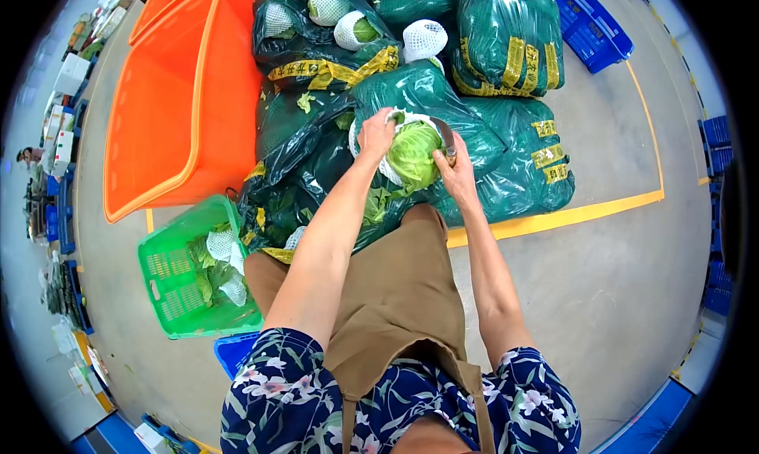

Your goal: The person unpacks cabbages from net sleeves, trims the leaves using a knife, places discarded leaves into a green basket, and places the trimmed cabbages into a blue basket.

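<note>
A green cabbage [416, 155] sits between my hands, above the dark green plastic bags. White foam netting [387, 170] lies around its left and upper side, pulled partly off. My left hand [376, 135] is closed on the netting's edge at the upper left of the cabbage. In my right hand [458, 174] is a knife [451, 151] with a brown handle, its curved blade pointing up and left over the cabbage. The right thumb rests near the cabbage's right side. Several more netted cabbages [354, 30] show in the opened bag at the top.
Large green bags [510, 35] with yellow tape are stacked ahead. An orange bin [150, 114] stands at the left. Below it, a green crate [175, 284] holds leaves and netting. A blue crate [589, 27] is at the upper right; a yellow line [569, 218] crosses the floor.
</note>
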Available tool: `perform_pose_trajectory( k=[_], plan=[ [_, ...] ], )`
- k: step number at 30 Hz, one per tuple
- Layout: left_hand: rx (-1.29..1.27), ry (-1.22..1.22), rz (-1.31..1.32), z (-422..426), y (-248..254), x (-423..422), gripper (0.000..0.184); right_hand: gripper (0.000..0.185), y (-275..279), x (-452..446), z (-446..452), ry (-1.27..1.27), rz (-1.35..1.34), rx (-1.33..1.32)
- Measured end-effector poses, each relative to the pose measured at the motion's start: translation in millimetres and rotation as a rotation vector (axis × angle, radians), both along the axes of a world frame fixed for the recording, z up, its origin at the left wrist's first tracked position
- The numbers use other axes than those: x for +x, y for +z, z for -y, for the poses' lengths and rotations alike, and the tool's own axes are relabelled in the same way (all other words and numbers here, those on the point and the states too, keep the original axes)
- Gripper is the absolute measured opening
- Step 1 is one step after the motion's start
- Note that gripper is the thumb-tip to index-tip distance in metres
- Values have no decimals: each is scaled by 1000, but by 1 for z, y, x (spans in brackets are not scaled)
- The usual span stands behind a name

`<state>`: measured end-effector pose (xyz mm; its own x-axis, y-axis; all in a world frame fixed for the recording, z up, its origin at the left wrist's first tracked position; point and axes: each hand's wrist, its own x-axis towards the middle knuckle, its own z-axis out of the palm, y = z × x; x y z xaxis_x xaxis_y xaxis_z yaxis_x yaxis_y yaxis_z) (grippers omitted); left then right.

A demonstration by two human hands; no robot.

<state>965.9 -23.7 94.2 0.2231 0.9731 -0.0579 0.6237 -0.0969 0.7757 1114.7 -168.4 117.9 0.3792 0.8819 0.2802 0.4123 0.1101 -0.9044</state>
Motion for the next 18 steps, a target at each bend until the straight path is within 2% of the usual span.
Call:
perform_pose_trajectory(
  k=[1, 3, 4, 5, 7, 10, 11, 13, 14, 15, 16, 17, 18],
  plan=[
    [64, -38, -172, -5, -2, -1, 26, 46, -4, 5, -11, 27, 48, 11],
    [184, -113, -523, -11, -2, -4, 29, 45, -3, 17, -31, 140, -138, -137],
    [56, -56, -458, -14, 1, -5, 28, 45, -2, 21, -38, 197, -232, -213],
    [-72, 0, -391, -18, 4, -6, 28, 42, -7, 25, -43, 140, -118, -202],
    [-307, 89, -230, -28, 2, -9, 33, 42, -19, 30, -46, 64, -234, -282],
    [-674, 312, 575, -11, 7, -16, 49, 42, -21, 25, -42, -60, -264, -288],
    [-570, 307, 704, 6, 17, -21, 57, 43, -21, 21, -41, -107, -274, -298],
    [-30, 132, 465, 53, 22, -24, 47, 42, -15, 7, -35, -222, -236, -308],
    [207, 18, 157, 77, 34, -28, 48, 42, -9, -4, -30, -244, -307, -372],
    [199, 49, 84, 99, 33, -24, 56, 40, -4, -20, -22, -355, -274, -419],
    [192, 82, 12, 112, 32, -17, 63, 40, -17, -35, -12, -419, -345, -353],
    [47, 169, -11, 114, 40, -12, 72, 39, -37, -67, 12, -470, -270, -341],
    [-107, 252, -30, 114, 46, -7, 81, 41, -11, -90, 28, -384, -549, -256]
  ],
)
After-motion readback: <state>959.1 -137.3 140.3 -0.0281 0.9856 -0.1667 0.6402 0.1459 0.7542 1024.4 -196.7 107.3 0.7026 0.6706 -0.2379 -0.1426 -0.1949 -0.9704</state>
